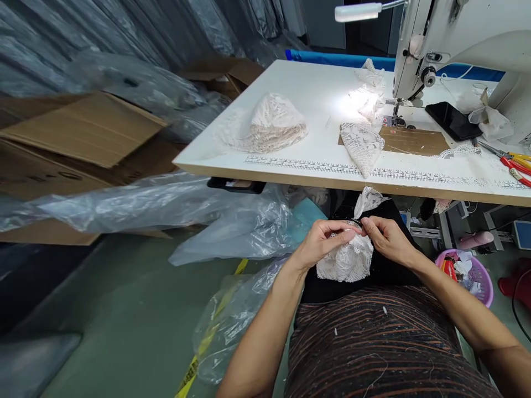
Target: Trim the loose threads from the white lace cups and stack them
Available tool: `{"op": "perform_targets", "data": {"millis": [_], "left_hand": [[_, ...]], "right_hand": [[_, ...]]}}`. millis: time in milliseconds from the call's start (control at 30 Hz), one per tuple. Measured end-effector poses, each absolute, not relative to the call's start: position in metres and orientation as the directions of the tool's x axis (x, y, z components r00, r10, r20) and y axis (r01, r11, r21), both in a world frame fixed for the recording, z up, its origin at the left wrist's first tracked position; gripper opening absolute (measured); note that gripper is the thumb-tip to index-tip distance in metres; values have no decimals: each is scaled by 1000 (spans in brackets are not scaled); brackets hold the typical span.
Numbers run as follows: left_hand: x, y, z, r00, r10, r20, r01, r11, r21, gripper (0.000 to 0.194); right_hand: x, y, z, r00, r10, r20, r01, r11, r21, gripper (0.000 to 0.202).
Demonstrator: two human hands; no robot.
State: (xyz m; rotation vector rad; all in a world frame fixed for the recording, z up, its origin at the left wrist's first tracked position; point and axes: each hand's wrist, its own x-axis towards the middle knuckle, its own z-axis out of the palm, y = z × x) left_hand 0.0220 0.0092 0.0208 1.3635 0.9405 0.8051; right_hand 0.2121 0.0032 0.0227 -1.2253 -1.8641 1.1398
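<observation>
Over my lap, below the table edge, lies a white lace piece (347, 261). My left hand (329, 239) pinches its upper edge between thumb and fingers. Close beside it, my right hand (384, 236) is closed, thumb against fingers, at the same edge. A small dark thin thing shows between the fingertips, too small to name. Another lace part (368, 200) rises above my hands toward the table edge. On the table, a pointed lace piece (363, 145) reaches the front edge, near the sewing machine's presser foot (397, 119).
A lace heap (277, 124) sits on the left of the white table (215, 145). Right of the needle lie a black phone (453, 120) and scissors with red and yellow handles (516, 161). Cardboard boxes (87, 127) and clear plastic sheeting (124, 202) crowd the left; a purple basket (488, 284) stands right.
</observation>
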Motion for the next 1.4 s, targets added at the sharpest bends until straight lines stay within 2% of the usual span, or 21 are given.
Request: {"op": "perform_targets", "data": {"millis": [167, 400, 467, 567, 700, 767, 833, 900, 967, 1033, 1100, 1133, 1200, 1300, 1400], "left_hand": [[22, 10, 24, 431, 897, -100, 73, 76, 994, 30], [24, 8, 27, 439, 889, -132, 104, 96, 990, 31], [25, 8, 26, 443, 884, -153, 97, 122, 988, 31], [27, 9, 21, 425, 890, -162, 97, 133, 986, 31], [28, 10, 10, 369, 917, -149, 90, 125, 988, 33], [27, 10, 6, 353, 923, -154, 77, 135, 988, 35], [26, 10, 4, 349, 923, -165, 58, 154, 986, 37], [25, 9, 4, 354, 919, -175, 36, 174, 984, 38], [26, 8, 3, 355, 920, -165, -5, 178, 984, 40], [26, 7, 1, 325, 935, -146, -73, 178, 981, 44], [26, 5, -4, 266, 952, -153, -145, 196, 970, 50], [25, 4, -7, 236, 957, -167, -174, 211, 962, 54], [22, 1, -13, 213, 958, -191, -200, 234, 951, 60], [19, -2, -18, 282, 936, -212, -126, 255, 959, 60], [19, 0, -14, 373, 897, -238, -6, 259, 966, 53]], "right_hand": [[216, -3, 25, -403, 915, 32, 452, 229, -862, 57], [217, -3, 28, -420, 905, 65, 639, 345, -688, 40], [221, -1, 31, -389, 910, 140, 638, 376, -672, 41], [235, 16, 44, -276, 900, 339, 648, 434, -626, 43], [264, 56, 70, -89, 838, 538, 815, 372, -445, 38], [271, 67, 77, -91, 797, 598, 857, 369, -361, 31], [268, 62, 75, -128, 745, 655, 835, 437, -334, 27], [255, 42, 64, -166, 726, 668, 732, 544, -410, 25], [235, 17, 44, -232, 791, 566, 540, 589, -601, 25], [217, -2, 20, -318, 897, 308, 351, 413, -840, 33], [207, -10, 0, -372, 926, 56, 229, 150, -962, 35], [205, -10, -7, -386, 922, -28, 186, 48, -981, 36], [207, -6, -14, -388, 916, -96, 124, -51, -991, 38], [215, 0, -11, -394, 915, -87, 107, -48, -993, 39], [218, -3, -2, -406, 914, -28, 183, 51, -982, 33]]}}
